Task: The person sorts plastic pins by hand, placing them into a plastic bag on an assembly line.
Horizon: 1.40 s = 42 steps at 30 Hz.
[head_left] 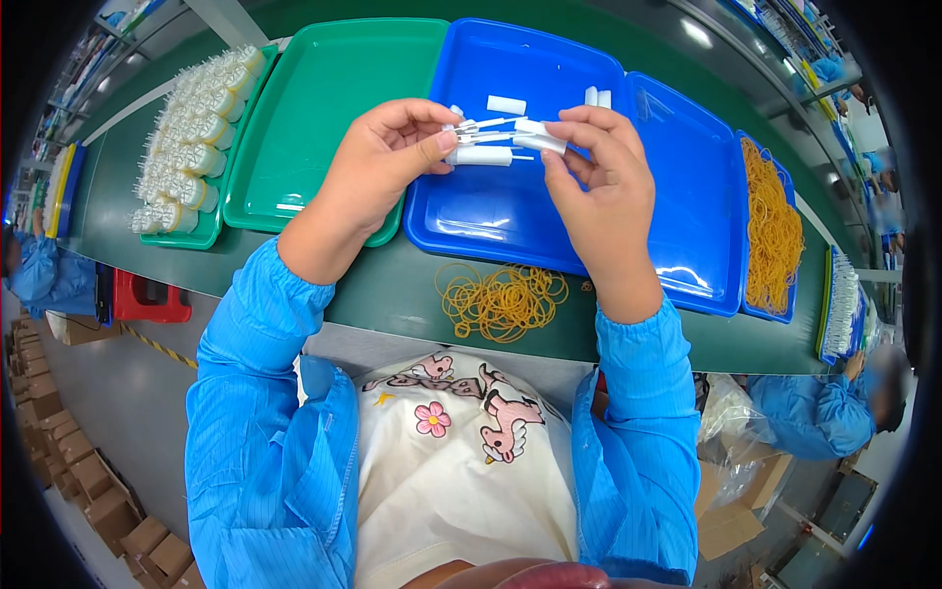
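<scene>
Above the blue tray (461, 231), my left hand (388, 157) pinches one end of a white part with several thin prongs (484, 135) that reach to the right. My right hand (610, 172) has its thumb and fingers closed on white tubes (542, 138) at the prongs' other end. A lower white tube (485, 156), with a thin tip sticking out, runs beside the prongs. How the pieces join is too small to make out. A loose white tube (506, 104) lies in the tray behind my hands, and more short white pieces (598, 97) sit near its far right corner.
Left stand a green tray (324, 187) and another tray packed with white bristly parts (199, 160). Yellow rubber bands lie in a pile (505, 302) at the table's front edge and fill a tray (770, 231) at right. A second blue tray (687, 196) adjoins. Co-workers (819, 417) sit on both sides.
</scene>
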Motion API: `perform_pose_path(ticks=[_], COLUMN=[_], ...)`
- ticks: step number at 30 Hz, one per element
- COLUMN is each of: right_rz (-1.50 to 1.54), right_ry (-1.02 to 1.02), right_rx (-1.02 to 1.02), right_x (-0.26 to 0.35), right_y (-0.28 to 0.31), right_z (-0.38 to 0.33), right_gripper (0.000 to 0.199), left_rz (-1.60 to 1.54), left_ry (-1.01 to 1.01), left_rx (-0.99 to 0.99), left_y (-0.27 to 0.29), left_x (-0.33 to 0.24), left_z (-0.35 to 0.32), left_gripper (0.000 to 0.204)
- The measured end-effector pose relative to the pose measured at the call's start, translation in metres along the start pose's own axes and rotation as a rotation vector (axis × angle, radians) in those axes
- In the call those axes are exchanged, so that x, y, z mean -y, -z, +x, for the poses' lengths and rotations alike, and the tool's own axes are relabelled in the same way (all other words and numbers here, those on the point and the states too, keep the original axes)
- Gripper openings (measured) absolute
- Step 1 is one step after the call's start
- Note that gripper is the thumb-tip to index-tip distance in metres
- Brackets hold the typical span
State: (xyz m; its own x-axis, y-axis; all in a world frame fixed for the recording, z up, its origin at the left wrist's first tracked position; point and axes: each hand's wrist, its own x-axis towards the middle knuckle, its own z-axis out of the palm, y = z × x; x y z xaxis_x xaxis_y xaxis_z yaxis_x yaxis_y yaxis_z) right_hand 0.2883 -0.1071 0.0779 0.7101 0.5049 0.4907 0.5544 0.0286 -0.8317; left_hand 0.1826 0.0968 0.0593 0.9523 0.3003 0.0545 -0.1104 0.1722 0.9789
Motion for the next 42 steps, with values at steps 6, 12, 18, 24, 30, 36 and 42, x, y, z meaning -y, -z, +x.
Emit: perform_pose_path(ticks=[6,12,18,24,30,36,42], right_rz=[0.312,0.257,0.204,0.034,-0.36,-0.615,-0.784], right_ry=[-0.108,-0.12,-0.15,0.106,0.25,0.203,0.188], right_rx=[0.072,0.102,0.192,0.127,0.156,0.464,0.461], right_x=[0.004,0.002,0.003,0.002,0.003,-0.006,-0.008], right_y=[-0.005,0.001,-0.015,-0.019,-0.019,-0.04,-0.04], right_z=[0.001,-0.002,-0.011,-0.005,0.013,0.004,0.001], right_gripper=[0.025,0.025,0.019,0.02,0.022,0.023,0.012], left_rz=[-0.002,-0.029,-0.037,-0.039,-0.286,-0.419,-0.235], left_ry=[-0.018,0.021,-0.026,-0.017,-0.142,-0.066,-0.115], left_rx=[0.001,0.031,0.096,0.104,-0.347,-0.289,-0.173], left_y=[0.001,-0.009,-0.012,-0.01,0.012,0.013,0.008], left_x=[-0.002,-0.002,0.001,-0.003,-0.017,-0.013,-0.005], left_z=[-0.004,0.0,-0.004,-0.004,0.009,0.009,0.011], left_gripper=[0.022,0.021,0.021,0.027,0.034,0.034,0.028])
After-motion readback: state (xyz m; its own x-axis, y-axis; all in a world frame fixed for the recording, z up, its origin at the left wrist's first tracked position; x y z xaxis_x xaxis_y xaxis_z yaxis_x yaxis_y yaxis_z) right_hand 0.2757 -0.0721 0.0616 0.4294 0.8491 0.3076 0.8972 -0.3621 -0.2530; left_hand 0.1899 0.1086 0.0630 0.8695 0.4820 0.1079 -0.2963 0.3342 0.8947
